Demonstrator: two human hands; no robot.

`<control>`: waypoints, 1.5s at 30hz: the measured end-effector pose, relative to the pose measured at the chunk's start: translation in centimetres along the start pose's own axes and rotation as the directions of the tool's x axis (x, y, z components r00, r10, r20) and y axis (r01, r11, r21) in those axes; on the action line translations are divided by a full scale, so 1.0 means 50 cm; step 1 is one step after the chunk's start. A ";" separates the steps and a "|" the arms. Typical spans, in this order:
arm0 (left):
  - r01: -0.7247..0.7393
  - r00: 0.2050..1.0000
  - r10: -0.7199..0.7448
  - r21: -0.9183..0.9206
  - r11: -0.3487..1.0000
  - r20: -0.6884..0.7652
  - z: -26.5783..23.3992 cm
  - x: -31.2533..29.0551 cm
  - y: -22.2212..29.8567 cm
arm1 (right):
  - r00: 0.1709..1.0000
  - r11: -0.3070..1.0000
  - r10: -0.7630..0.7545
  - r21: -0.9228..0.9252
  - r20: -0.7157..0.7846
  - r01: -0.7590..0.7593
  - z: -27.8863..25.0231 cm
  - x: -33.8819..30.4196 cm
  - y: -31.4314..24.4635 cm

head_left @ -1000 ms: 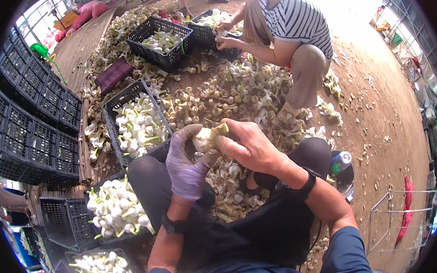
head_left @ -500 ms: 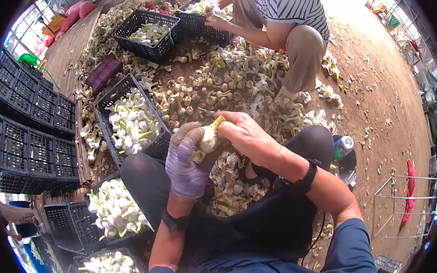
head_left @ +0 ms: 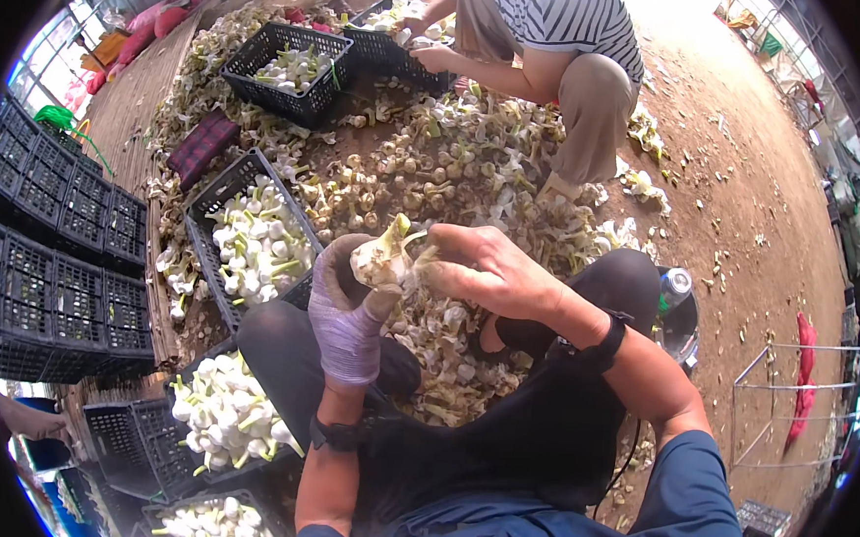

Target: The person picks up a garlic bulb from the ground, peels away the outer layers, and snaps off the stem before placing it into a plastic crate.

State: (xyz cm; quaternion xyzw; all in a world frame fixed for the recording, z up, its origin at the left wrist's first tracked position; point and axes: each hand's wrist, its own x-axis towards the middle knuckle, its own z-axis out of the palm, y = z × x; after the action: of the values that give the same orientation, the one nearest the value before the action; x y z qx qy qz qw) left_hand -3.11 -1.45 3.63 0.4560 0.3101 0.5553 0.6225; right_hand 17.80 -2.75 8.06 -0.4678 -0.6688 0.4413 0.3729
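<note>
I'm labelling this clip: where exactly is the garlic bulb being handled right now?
In the head view, slightly left of centre, the garlic bulb sits in the gloved left hand, with the bare right hand just to its right.

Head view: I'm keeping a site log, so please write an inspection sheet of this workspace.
Surface: brown ground, strewn with peelings
Job's things: one garlic bulb in hand; loose bulbs on the ground; black crates of white bulbs
Clutter: dark plaid item
Hands: gloved left hand holds the bulb; bare right hand beside it, fingers' grip unclear
Cables: thin dark cord by right thigh
Surroundings: co-worker in striped shirt; crate stacks at left
</note>
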 end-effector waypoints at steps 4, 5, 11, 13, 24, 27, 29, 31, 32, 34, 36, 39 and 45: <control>-0.098 0.994 0.097 0.017 0.995 0.047 0.008 -0.003 -0.010 | 0.999 0.994 0.015 -0.107 -0.052 -0.021 0.004 0.007 0.001; -0.095 0.994 0.094 0.027 0.995 0.047 0.011 -0.005 -0.009 | 0.998 0.994 0.018 -0.107 -0.054 -0.023 0.009 0.009 0.000; -0.216 0.976 0.190 0.378 0.900 0.105 -0.003 -0.005 -0.036 | 1.000 1.000 -0.002 -0.004 -0.014 0.002 0.014 0.018 0.005; -0.247 0.969 0.207 0.445 0.861 0.136 -0.005 -0.007 -0.039 | 0.997 0.996 0.076 0.043 0.022 -0.077 0.011 0.018 -0.003; 0.005 0.997 -0.013 0.122 0.993 0.070 0.034 -0.011 -0.015 | 0.997 0.997 0.056 -0.042 -0.059 -0.059 -0.003 0.005 0.010; 0.102 0.986 -0.104 0.024 0.995 0.133 0.023 -0.002 -0.012 | 0.980 0.956 -0.188 -0.241 -0.063 0.168 -0.009 0.008 0.012; 0.230 0.959 -0.205 -0.120 0.966 0.194 0.027 -0.001 -0.007 | 0.958 0.931 -0.284 -0.251 -0.047 0.264 -0.013 0.008 0.020; 0.201 0.967 -0.180 -0.109 0.973 0.181 0.019 0.002 -0.021 | 0.983 0.969 -0.180 -0.179 -0.032 0.172 -0.021 0.001 0.010; 0.172 0.974 -0.155 -0.096 0.980 0.168 0.016 0.004 -0.026 | 0.997 0.991 -0.076 -0.108 -0.010 0.075 -0.022 0.000 0.006; 0.152 0.975 -0.146 -0.019 0.988 0.166 0.015 0.005 -0.024 | 0.996 0.992 -0.082 -0.096 -0.028 0.079 -0.005 0.003 0.008; 0.131 0.976 -0.139 0.059 0.990 0.165 0.015 0.005 -0.025 | 0.995 0.993 -0.087 -0.083 -0.048 0.082 0.001 0.004 0.013; -0.044 0.995 0.027 0.178 0.983 0.100 0.013 0.005 -0.043 | 0.997 0.989 -0.072 -0.128 -0.019 0.069 -0.001 0.008 0.011; 0.444 0.896 -0.436 -0.243 0.862 0.088 0.002 0.013 -0.061 | 0.995 0.995 -0.094 -0.026 -0.033 0.093 0.013 0.007 0.020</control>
State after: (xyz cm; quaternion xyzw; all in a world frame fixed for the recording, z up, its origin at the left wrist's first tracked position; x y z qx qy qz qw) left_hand -1.68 -0.76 0.96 0.2968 0.3220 0.4273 0.7910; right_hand 17.38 -2.39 6.94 -0.4482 -0.6889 0.4070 0.3987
